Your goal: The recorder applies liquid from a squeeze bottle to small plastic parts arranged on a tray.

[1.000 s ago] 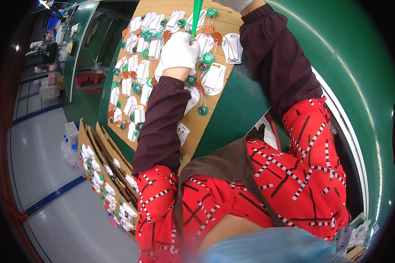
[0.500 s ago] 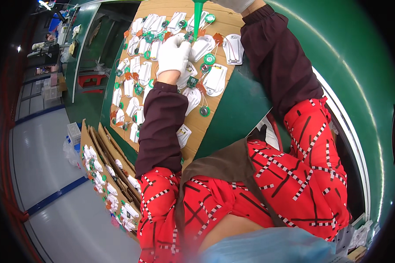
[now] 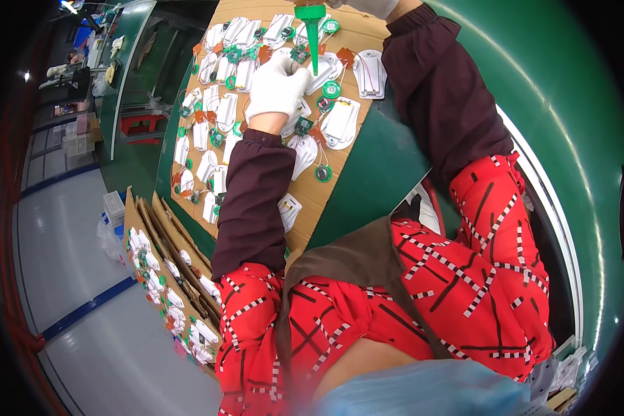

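Observation:
My left hand (image 3: 277, 87), in a white glove, rests over the parts with its fingers curled together. Its fingertips meet beside a white plastic casing (image 3: 324, 72) and a small green circuit board (image 3: 299, 54); what they pinch is hidden. At the top edge my gloved right hand (image 3: 376, 5) is partly cut off. It holds a squeeze bottle, mostly out of view, whose ridged green nozzle (image 3: 313, 36) points down, its tip at the casing by my left fingers. A round green-rimmed part (image 3: 331, 89) on wires lies just below.
Several white casings with wires, green boards and orange pieces lie in rows on a cardboard sheet (image 3: 299, 232) on the green table (image 3: 357, 187). More cardboard sheets (image 3: 161, 229) bearing such parts stand at the lower left. A red stool (image 3: 140, 127) is farther left.
The nozzle has shifted slightly right and down, showing its ridged collar and the bottle's lower end. My left hand has moved a little, its fingertips now nearer the casing.

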{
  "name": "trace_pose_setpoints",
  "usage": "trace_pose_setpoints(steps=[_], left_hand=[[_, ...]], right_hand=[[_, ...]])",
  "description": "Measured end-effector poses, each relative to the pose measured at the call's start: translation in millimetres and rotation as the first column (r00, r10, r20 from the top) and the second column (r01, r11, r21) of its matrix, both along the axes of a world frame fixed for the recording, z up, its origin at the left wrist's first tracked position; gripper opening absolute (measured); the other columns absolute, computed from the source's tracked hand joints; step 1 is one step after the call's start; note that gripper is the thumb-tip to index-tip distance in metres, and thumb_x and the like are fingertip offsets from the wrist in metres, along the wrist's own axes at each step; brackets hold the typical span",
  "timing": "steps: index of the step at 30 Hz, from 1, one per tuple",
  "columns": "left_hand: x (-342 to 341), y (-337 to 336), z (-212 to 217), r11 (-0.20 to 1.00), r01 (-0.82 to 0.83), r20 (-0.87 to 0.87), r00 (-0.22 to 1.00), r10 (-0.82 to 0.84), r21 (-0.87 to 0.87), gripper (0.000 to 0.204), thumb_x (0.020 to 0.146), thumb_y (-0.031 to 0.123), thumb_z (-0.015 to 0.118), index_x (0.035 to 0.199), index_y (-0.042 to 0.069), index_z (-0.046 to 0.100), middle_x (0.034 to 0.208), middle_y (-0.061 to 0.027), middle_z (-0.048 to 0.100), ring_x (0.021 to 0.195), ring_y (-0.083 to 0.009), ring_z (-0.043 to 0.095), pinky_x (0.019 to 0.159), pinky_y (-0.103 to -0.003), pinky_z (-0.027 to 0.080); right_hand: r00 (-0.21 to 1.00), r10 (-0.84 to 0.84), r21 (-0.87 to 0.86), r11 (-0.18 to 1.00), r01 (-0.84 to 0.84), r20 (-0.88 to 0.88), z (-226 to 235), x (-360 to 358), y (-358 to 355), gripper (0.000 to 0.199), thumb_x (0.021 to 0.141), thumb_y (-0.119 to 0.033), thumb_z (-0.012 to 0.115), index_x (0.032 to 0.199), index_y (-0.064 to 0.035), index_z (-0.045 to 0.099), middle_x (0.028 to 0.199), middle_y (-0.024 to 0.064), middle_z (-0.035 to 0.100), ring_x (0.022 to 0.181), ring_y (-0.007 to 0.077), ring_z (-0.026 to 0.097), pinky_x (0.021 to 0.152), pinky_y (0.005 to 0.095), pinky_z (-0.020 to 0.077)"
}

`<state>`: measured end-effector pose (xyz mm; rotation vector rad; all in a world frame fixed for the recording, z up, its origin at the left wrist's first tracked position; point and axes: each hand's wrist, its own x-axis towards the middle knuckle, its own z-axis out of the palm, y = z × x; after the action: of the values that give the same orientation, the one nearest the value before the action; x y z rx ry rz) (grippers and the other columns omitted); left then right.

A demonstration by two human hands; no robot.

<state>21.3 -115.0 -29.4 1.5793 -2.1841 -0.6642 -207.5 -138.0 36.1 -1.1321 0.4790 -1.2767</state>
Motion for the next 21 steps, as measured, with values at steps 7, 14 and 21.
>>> trace_pose_setpoints(steps=[7, 14, 21], left_hand=[[1.8, 2.9, 18.4, 0.935, -0.114, -0.302, 0.927, 0.222, 0.336, 0.016, 0.077, 0.012, 0.063, 0.078, -0.004, 0.060, 0.070, -0.0097, 0.065, 0.061, -0.0142, 0.064, 0.052, -0.025, 0.052], [11.2, 5.1, 17.3, 0.911, -0.077, -0.415, 0.872, 0.259, 0.406, 0.014, 0.076, 0.003, 0.064, 0.085, -0.007, 0.058, 0.078, -0.0110, 0.065, 0.066, -0.0169, 0.066, 0.057, -0.025, 0.055], [14.3, 5.9, 16.2, 0.929, -0.087, -0.416, 0.876, 0.244, 0.360, 0.017, 0.076, 0.004, 0.064, 0.087, -0.007, 0.059, 0.077, -0.0107, 0.065, 0.069, -0.0163, 0.066, 0.060, -0.024, 0.054]], right_hand=[[0.978, -0.120, -0.194, 0.977, 0.087, -0.169, -3.3, 14.8, 0.8, 0.042, 0.074, -0.024, 0.072, 0.109, -0.0038, 0.058, 0.087, 0.0035, 0.061, 0.073, 0.0108, 0.055, 0.063, 0.0248, 0.0451], [0.914, -0.263, -0.400, 0.908, 0.127, -0.308, 0.9, 30.0, 3.4, 0.050, 0.071, -0.021, 0.075, 0.113, -0.0035, 0.056, 0.096, 0.0059, 0.062, 0.085, 0.0135, 0.057, 0.073, 0.0279, 0.0483], [0.933, -0.128, -0.273, 0.961, 0.034, -0.335, 0.9, 42.6, 9.4, 0.062, 0.062, -0.014, 0.079, 0.119, -0.0058, 0.054, 0.108, 0.0074, 0.061, 0.098, 0.0165, 0.055, 0.087, 0.0314, 0.0446]])
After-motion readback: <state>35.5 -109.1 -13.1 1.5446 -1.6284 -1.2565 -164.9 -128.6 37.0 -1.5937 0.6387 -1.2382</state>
